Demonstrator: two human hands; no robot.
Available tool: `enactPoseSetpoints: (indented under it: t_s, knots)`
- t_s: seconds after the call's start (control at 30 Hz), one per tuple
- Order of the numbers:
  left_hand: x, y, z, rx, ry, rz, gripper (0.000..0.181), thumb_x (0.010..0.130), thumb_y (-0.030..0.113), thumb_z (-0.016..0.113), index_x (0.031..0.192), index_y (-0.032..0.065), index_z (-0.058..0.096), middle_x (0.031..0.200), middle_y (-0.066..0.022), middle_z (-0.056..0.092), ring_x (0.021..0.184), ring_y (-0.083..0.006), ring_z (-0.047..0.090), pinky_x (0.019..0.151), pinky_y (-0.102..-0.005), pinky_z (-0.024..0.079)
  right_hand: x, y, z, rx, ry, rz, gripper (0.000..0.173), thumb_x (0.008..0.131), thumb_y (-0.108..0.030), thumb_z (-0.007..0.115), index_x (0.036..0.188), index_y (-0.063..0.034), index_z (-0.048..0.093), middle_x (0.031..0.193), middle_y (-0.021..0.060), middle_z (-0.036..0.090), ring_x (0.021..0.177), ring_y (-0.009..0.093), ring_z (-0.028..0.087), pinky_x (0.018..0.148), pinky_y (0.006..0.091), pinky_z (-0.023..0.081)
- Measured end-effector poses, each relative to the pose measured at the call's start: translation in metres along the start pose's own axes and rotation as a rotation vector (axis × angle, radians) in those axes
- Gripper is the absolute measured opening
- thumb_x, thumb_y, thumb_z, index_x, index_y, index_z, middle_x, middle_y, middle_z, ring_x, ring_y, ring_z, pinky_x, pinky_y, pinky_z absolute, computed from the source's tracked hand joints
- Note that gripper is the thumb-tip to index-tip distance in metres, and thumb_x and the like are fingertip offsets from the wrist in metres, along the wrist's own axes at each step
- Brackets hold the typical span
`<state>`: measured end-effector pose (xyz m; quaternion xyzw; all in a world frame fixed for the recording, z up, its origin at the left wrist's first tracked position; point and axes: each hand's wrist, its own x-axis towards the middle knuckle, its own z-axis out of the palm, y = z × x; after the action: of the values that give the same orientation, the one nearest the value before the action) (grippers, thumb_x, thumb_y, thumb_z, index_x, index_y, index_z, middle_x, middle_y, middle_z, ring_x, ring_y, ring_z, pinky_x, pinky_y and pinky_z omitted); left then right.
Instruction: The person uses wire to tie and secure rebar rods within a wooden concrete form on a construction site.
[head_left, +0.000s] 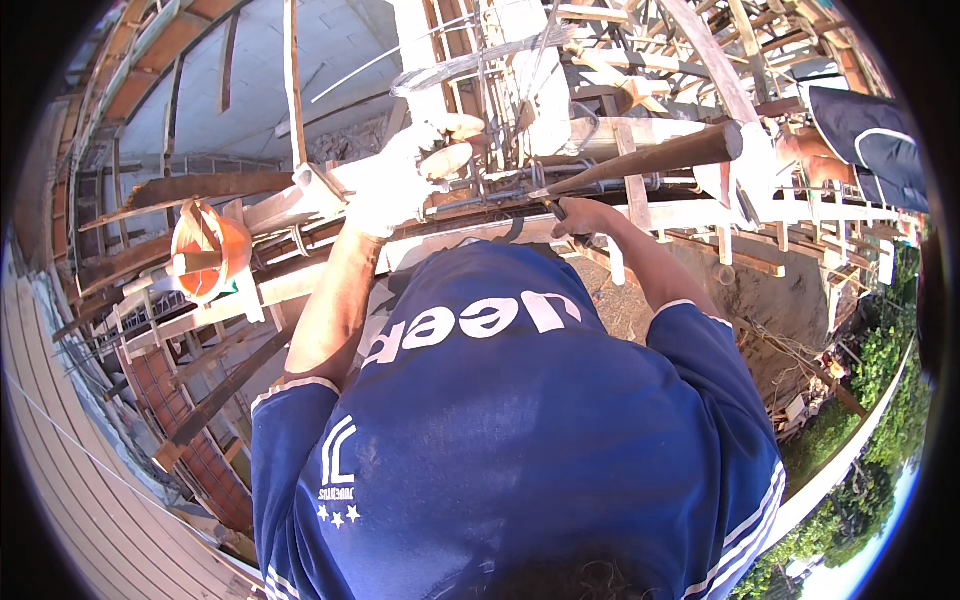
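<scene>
My left hand (394, 176), in a pale glove and partly washed out by sunlight, reaches to the steel reinforcing bars (480, 196) in the timber formwork. Its fingertips are bent beside an upright bar; whether they hold anything is unclear. My bare right hand (589, 217) is closed around the dark handles of a hand tool, seemingly pincers (559, 211). The tool's head is up against the bars and hard to make out. A bundle of thin tie wire (487, 64) hangs across the upright bars beyond my hands.
An orange bucket-like container (238, 244) sits at left, wooden pieces in it. A brown timber (660, 156) slants over the formwork at right. Another person's dark clothing (870, 142) shows at far right. Formwork boards (480, 229) cross before me; ground (622, 300) lies far below.
</scene>
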<state>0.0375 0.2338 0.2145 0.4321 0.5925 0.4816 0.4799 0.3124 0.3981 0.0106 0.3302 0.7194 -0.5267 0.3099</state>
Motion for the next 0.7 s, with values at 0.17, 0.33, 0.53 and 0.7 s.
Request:
enactPoseSetpoints:
  t_s: [0.17,0.33,0.53,0.7]
  knots:
    - [0.008,0.1,0.052,-0.195,-0.323,0.499,0.055,0.093,0.047,0.062,0.126,0.0029,0.059,0.105,-0.0078,0.067,0.099,-0.0192,0.063,0.085,-0.032,0.052,0.011,0.008,0.034,0.032,0.124,0.162,0.032,0.083,-0.019,0.069,0.099,-0.0008,0.048,0.076,0.0149,0.062,0.071,0.027,0.07,0.062,0.0398,0.057]
    - [0.016,0.113,0.053,-0.089,-0.404,0.414,0.076,0.093,0.071,0.042,0.109,-0.0009,0.062,0.076,-0.0083,0.058,0.067,-0.017,0.055,0.066,-0.0324,0.05,0.022,0.032,0.06,-0.236,0.36,0.008,0.029,0.082,-0.023,0.065,0.094,0.0007,0.054,0.083,0.0198,0.066,0.079,0.032,0.069,0.072,0.0423,0.056]
    - [0.018,0.087,0.044,-0.025,-0.241,0.391,0.069,0.097,0.066,0.041,0.101,0.0009,0.063,0.071,-0.0075,0.054,0.067,-0.0204,0.057,0.065,-0.0348,0.052,-0.017,0.002,0.04,-0.488,0.532,0.02,0.022,0.087,-0.014,0.057,0.1,0.0023,0.06,0.102,0.0262,0.065,0.095,0.035,0.068,0.079,0.0486,0.054]
    - [0.01,0.115,0.06,-0.077,-0.288,0.546,0.058,0.1,0.054,0.048,0.118,-0.0001,0.062,0.089,-0.0127,0.066,0.088,-0.0242,0.065,0.078,-0.0336,0.053,-0.016,0.006,0.052,-0.571,0.724,0.12,0.028,0.088,-0.017,0.058,0.106,0.0031,0.061,0.124,0.0282,0.056,0.105,0.039,0.064,0.083,0.0493,0.054]
